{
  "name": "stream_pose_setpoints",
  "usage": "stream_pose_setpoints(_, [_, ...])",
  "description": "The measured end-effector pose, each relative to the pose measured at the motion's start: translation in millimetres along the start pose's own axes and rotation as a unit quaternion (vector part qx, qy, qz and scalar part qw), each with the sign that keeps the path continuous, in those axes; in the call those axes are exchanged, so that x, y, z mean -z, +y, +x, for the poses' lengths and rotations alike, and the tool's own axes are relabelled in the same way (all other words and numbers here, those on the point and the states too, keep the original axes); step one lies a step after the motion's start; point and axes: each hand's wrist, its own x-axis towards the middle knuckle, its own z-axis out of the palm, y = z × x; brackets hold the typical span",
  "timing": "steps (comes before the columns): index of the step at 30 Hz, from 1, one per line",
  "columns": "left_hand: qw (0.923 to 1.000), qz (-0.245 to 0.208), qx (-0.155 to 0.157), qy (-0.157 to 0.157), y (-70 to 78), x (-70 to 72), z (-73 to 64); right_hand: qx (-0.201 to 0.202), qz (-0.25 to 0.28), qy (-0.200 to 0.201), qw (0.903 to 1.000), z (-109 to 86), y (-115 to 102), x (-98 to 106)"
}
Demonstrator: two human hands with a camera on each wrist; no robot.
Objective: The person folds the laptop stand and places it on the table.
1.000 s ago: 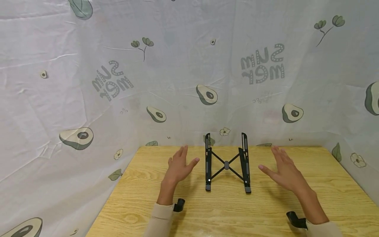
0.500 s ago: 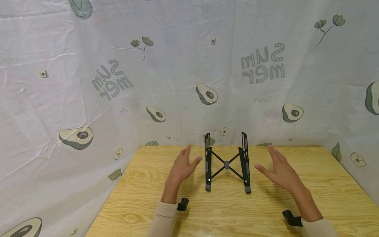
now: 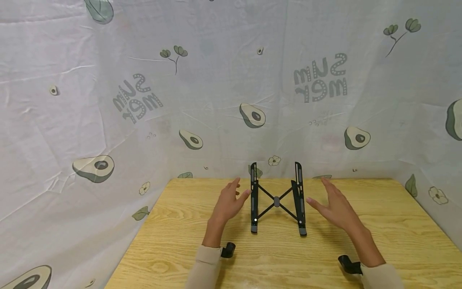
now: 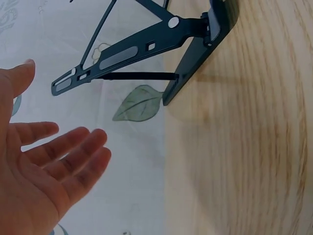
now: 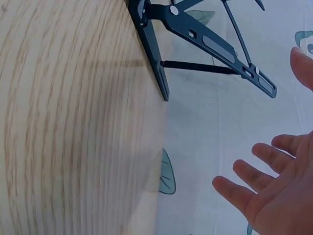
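A black folding laptop stand stands unfolded on the wooden table, its two side rails joined by crossed bars with a grey hub. My left hand is at its left side, fingers extended and thumb tip close by the left rail. On the other side my right hand faces the right rail, thumb pointing toward it and fingers straight. Both wrist views show a palm turned to the stand with a gap between: the left hand and the right hand. Neither holds anything.
The wooden table reaches back to a pale curtain printed with avocados, leaves and lettering, which also hangs along the left and right sides. A black wrist mount sits at the left cuff, another black mount at the right.
Both hands have moved inward toward the stand, the left hand to the right and the right hand to the left. The stand has stayed in place.
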Motion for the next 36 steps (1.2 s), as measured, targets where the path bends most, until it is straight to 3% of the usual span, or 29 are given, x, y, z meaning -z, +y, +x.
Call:
stream_pose_setpoints(5, [0.9998,-0.01,-0.015,-0.003,-1.4,-5.6,3.3,0.005,0.017,0.006,0.9998,2.0,1,-4])
stream_pose_setpoints(15, [0.9992,-0.022,-0.033,-0.005,-4.9,-16.2,6.8,0.051,0.083,0.031,0.9948,6.8,4,-15])
stream_pose_setpoints(28, [0.9982,-0.048,-0.033,0.01,-6.1,-29.2,12.9,0.063,0.148,0.047,0.9858,12.4,6,-29])
stream_pose_setpoints(36, [0.9979,-0.047,-0.042,0.012,-7.4,-36.0,14.8,0.057,0.154,0.062,0.9845,16.3,9,-37])
